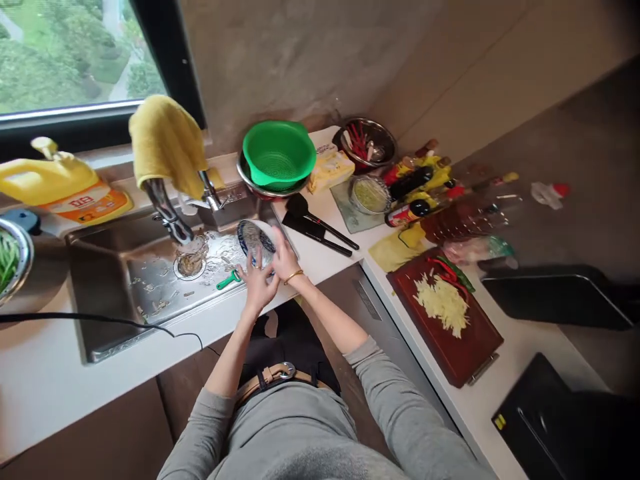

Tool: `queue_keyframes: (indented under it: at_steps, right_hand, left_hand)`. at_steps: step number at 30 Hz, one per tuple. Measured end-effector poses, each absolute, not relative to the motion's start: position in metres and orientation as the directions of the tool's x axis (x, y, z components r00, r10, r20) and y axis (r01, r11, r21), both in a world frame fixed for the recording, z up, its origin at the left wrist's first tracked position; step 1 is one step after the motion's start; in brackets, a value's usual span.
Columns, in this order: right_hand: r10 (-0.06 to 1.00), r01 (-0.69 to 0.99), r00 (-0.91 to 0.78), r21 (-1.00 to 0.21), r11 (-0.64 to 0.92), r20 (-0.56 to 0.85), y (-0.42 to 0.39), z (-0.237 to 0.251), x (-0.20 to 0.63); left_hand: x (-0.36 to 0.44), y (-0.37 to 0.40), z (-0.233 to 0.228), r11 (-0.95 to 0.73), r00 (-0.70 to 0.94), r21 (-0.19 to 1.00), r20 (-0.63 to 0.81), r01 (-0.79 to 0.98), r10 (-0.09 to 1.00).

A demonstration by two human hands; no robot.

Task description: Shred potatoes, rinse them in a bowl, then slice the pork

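Note:
A bowl (257, 237), white outside with a dark blue pattern inside, is tilted over the right end of the sink. My right hand (286, 259) grips its near right rim, and a gold-coloured bangle circles that wrist. Close against the bowl's near side is my left hand (259, 283), fingers spread; whether they touch the inside or only the rim I cannot tell. Left of that hand a green-handled peeler (229, 280) lies on the sink's near edge. Wet scraps are scattered over the sink (150, 267) and heaped at the drain (190, 265).
A yellow cloth (167, 143) drapes the faucet (173, 223). Behind the bowl stands a green colander (279, 157); a black cleaver (310, 230) lies to the right. The red-brown cutting board (450, 357) carries shredded pale vegetable and chillies. A black cable (100, 318) crosses the left counter.

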State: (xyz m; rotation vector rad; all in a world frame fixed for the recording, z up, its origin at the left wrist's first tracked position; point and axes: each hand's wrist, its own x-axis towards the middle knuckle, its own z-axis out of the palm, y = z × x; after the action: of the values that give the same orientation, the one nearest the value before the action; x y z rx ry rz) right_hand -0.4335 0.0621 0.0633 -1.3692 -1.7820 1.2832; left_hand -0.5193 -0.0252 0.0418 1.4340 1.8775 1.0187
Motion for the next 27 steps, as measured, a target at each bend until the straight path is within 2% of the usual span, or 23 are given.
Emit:
queue_keyframes:
  at_steps: [2,4,5,7,9,11,13,14,17,19,22,24,26,27]
  right_hand:
    - [0.895,0.475,-0.444,-0.839,0.264,0.031,0.064,0.072,-0.425]
    - [0.820,0.471,-0.556,-0.761,0.445,0.136,0.069,0.082,-0.416]
    - [0.788,0.450,-0.592,-0.742,0.497,0.170,0.072,0.086,-0.410]
    - [0.770,0.409,-0.602,-0.747,0.525,0.212,0.077,0.091,-0.396]
    - [0.843,0.385,-0.486,-0.810,0.442,0.230,0.079,0.091,-0.374]
    - [0.945,0.326,-0.269,-0.906,0.269,0.183,0.077,0.085,-0.342]
    - [0.998,0.187,-0.053,-0.981,0.041,0.032,0.068,0.076,-0.298]
    - [0.998,0.096,0.013,-0.993,-0.070,-0.069,0.061,0.071,-0.273]
    - [0.944,-0.147,0.055,-0.937,-0.315,-0.326,0.032,0.057,-0.189]
    - [0.922,-0.211,0.026,-0.903,-0.373,-0.387,0.014,0.052,-0.129]
    - [0.944,-0.099,0.112,-0.949,-0.300,-0.310,-0.005,0.051,-0.032]
    - [0.918,0.132,0.330,-0.952,-0.275,-0.219,-0.011,0.051,0.034]
    - [0.807,0.380,0.574,-0.827,-0.415,-0.141,-0.012,0.049,0.094]
    - [0.751,0.421,0.638,-0.740,-0.525,-0.170,-0.011,0.047,0.119]
  left_hand:
    - [-0.519,-0.026,0.034,0.288,-0.469,0.858,-0.062,0.426,0.881]
    - [-0.522,-0.022,0.026,0.404,-0.608,0.890,-0.204,0.211,0.767]
    - [-0.523,-0.018,0.024,0.406,-0.618,0.906,-0.252,0.120,0.744]
    - [-0.523,-0.007,0.024,0.360,-0.547,0.933,-0.311,-0.019,0.777]
    - [-0.515,0.004,0.032,0.344,-0.413,0.923,-0.384,-0.172,0.825]
    - [-0.498,0.013,0.042,0.348,-0.288,0.902,-0.414,-0.254,0.863]
    - [-0.471,0.017,0.052,0.362,-0.240,0.896,-0.421,-0.256,0.874]
    - [-0.453,0.018,0.055,0.384,-0.153,0.886,-0.430,-0.260,0.890]
    - [-0.382,0.018,0.058,0.485,0.138,0.840,-0.465,-0.242,0.874]
    - [-0.322,0.016,0.054,0.521,0.173,0.826,-0.493,-0.216,0.853]
    - [-0.232,0.012,0.047,0.507,0.099,0.841,-0.497,-0.191,0.862]
    - [-0.181,0.008,0.044,0.451,0.066,0.876,-0.446,-0.170,0.892]
    - [-0.142,0.004,0.043,0.362,0.014,0.923,-0.363,-0.133,0.932]
    - [-0.127,0.003,0.042,0.320,-0.022,0.941,-0.324,-0.106,0.946]
